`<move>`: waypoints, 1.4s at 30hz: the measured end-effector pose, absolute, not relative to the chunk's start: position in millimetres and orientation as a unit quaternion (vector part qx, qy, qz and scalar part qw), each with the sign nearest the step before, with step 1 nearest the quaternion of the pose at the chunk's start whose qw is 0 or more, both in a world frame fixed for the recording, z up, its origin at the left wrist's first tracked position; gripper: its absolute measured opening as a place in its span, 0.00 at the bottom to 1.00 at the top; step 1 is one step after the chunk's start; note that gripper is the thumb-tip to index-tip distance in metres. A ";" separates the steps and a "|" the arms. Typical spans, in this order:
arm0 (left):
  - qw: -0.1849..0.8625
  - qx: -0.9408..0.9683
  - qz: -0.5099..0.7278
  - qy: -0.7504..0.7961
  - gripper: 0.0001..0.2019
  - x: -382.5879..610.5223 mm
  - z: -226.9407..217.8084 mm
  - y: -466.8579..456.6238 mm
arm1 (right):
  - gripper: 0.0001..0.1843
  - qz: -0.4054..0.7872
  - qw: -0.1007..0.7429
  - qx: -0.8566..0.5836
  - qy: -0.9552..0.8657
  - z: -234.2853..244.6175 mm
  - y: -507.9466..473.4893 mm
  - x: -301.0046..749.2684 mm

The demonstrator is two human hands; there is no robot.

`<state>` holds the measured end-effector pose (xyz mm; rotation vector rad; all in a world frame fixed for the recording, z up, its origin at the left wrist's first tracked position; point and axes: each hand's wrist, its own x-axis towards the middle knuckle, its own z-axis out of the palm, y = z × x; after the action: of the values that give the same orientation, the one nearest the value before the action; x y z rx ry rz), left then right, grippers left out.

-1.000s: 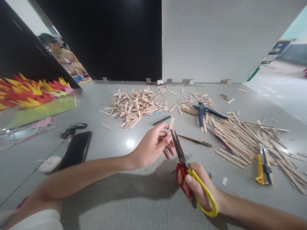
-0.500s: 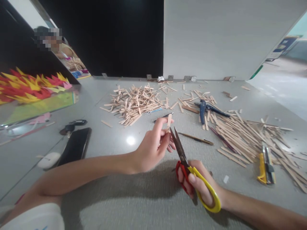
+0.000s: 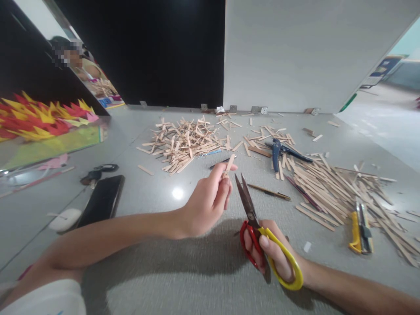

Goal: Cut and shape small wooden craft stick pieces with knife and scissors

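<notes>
My left hand (image 3: 208,199) pinches a short wooden stick piece (image 3: 229,165) between thumb and fingers, holding it above the grey floor. My right hand (image 3: 274,253) grips the red and yellow handles of a pair of scissors (image 3: 254,221). The blades point away from me and stand slightly parted, just right of the stick piece without touching it.
A heap of cut stick pieces (image 3: 183,142) lies ahead, and long sticks (image 3: 331,183) spread to the right. A blue glue gun (image 3: 277,151), a yellow utility knife (image 3: 359,227), a pencil (image 3: 267,191), a black phone (image 3: 103,199), keys (image 3: 96,173) and coloured paper (image 3: 42,120) lie around. Another person sits far left.
My left hand has drawn the stick piece left, away from the scissor blades. The blades now stand free and slightly parted.
</notes>
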<state>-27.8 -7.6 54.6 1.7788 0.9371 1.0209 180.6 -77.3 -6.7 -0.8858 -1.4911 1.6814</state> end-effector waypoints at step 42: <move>0.523 0.697 0.360 0.333 0.21 -32.8 51.0 -5.0 | 0.35 0.697 0.418 -0.324 -0.484 -17.7 -70.2 172.2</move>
<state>-32.8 -5.0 51.0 1.6696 0.7978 0.8611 172.2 -70.2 -17.7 -0.8119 -1.2135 1.7492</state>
